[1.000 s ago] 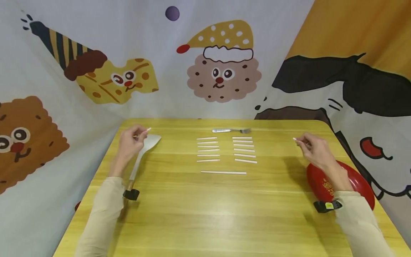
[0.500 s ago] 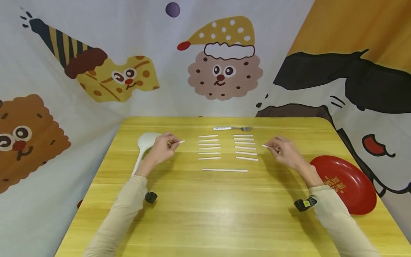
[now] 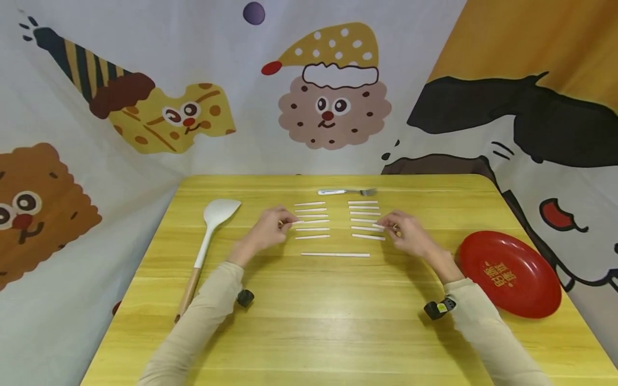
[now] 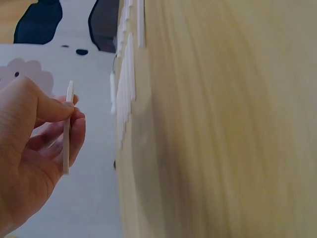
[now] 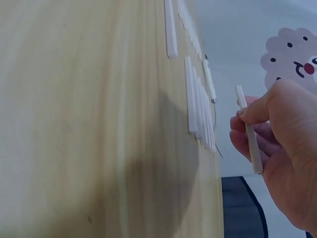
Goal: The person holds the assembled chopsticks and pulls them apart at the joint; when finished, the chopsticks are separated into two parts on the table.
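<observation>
My left hand (image 3: pixel 271 228) is raised above the table beside the left column of short white sticks (image 3: pixel 313 229). Between thumb and fingers it pinches another short white stick (image 4: pixel 67 134), whose upper end narrows to a thin tip in the left wrist view. My right hand (image 3: pixel 410 234) hovers at the right column of white sticks (image 3: pixel 364 207). It pinches a similar short stick (image 5: pixel 253 144), with an even thickness in the right wrist view. The two held sticks are apart. Nearer me, one longer white stick (image 3: pixel 335 254) lies crosswise on the table.
A fork (image 3: pixel 333 192) with a white handle lies behind the columns. On the left rests a white spatula (image 3: pixel 218 212) with a wooden handle; a red oval plate (image 3: pixel 531 268) sits on the right. A cartoon-printed cloth (image 3: pixel 260 123) hangs behind the wooden table (image 3: pixel 333 327).
Both hands have come inward from the table's sides to the stick columns, each still pinching its short stick. The spatula and plate are now uncovered by the arms.
</observation>
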